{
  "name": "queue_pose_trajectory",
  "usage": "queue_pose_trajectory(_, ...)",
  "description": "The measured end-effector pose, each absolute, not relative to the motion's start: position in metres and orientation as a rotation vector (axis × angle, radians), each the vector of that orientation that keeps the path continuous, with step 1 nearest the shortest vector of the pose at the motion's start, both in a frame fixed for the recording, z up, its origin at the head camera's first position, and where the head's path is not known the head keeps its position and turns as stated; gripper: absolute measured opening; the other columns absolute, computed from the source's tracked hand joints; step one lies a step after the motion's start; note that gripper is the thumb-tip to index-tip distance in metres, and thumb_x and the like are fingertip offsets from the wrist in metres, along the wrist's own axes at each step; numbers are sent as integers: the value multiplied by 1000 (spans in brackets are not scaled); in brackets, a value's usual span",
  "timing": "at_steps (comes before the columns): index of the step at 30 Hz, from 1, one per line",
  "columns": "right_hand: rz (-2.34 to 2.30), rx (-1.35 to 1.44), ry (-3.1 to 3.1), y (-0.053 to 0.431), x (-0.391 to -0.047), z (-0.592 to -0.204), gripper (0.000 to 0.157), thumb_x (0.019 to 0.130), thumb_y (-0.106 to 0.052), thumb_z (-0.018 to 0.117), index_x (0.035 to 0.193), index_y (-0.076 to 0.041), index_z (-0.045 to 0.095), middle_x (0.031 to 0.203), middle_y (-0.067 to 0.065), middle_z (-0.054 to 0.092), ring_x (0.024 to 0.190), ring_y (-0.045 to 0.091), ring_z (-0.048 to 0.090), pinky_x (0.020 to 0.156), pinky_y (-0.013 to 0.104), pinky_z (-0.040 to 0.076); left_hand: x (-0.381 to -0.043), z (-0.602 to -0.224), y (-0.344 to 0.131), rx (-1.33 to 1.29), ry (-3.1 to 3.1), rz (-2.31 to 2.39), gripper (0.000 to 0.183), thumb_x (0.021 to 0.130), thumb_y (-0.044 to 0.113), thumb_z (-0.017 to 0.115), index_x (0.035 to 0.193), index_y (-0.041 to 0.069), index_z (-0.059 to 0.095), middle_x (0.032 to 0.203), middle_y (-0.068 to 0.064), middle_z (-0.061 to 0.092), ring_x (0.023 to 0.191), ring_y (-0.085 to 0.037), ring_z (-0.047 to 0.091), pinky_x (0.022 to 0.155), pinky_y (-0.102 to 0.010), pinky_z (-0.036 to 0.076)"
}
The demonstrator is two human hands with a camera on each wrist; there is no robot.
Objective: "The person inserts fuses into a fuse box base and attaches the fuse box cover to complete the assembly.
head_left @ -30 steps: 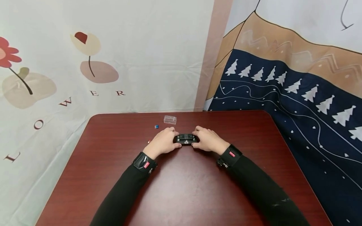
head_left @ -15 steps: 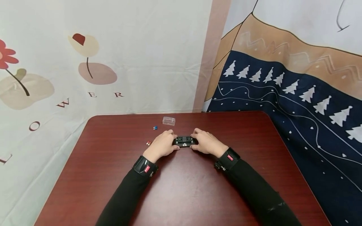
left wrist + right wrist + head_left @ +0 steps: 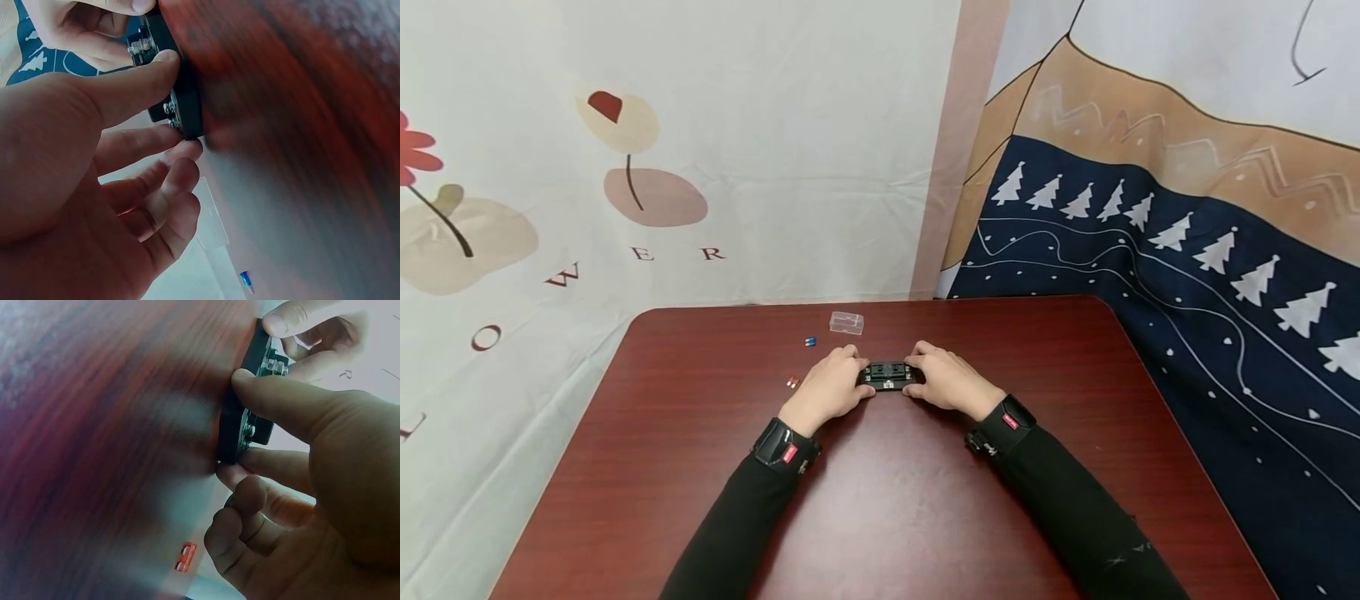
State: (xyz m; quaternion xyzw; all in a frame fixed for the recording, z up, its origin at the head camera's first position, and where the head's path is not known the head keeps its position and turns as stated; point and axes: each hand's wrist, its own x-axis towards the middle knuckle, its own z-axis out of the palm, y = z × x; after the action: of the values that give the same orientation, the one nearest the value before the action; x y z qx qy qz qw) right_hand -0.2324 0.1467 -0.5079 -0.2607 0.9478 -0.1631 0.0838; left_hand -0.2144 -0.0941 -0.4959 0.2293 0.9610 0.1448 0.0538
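Note:
A black terminal block [image 3: 888, 376] with metal screws lies lengthwise between the two hands on the brown table. My left hand [image 3: 829, 384] pinches its left end, thumb on the near side and fingers on the far side. At the opposite end my right hand [image 3: 951, 379] has the same thumb-and-finger grip. In the left wrist view the block [image 3: 189, 100] shows a flat base with raised parts and screws; the remaining fingers curl loosely beneath the hand. The right wrist view has the block [image 3: 232, 419] close over the tabletop.
Behind the left hand stands a clear plastic box [image 3: 847, 323]. Small blue pieces [image 3: 810, 342] lie to its left, and small red pieces [image 3: 793, 382] beside the left hand. Another red piece [image 3: 185, 556] shows in the right wrist view. Patterned cloth hangs behind the table.
The head view has shifted slightly, and more of the red pieces shows beside the left hand. Both hands keep their hold on the block's ends.

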Motion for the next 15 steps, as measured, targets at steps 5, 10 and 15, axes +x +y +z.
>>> queue_pose_trajectory(5,-474,-801,2819,152,-234,-502,46,92,-33,79,133,-11,74,115,0,63,89,18,63,78,38,55,-214,-499,-95,698,2921,450,51,95,38,77,135,6,72,120,-10,63,111,-28,60,92,-45,55)
queue_pose_trajectory(10,-550,-792,2823,170,-239,-490,32,97,-23,72,126,-10,78,115,3,70,101,22,67,90,45,56,-214,-501,-96,712,2923,439,51,96,39,75,136,7,71,120,-10,62,110,-28,61,92,-46,55)
queue_pose_trajectory(15,-614,-729,2854,194,-246,-476,23,99,-18,69,115,-8,82,112,7,74,106,27,68,98,49,56,-215,-501,-97,703,2917,457,52,97,39,75,138,6,70,121,-11,62,111,-29,62,93,-46,55)
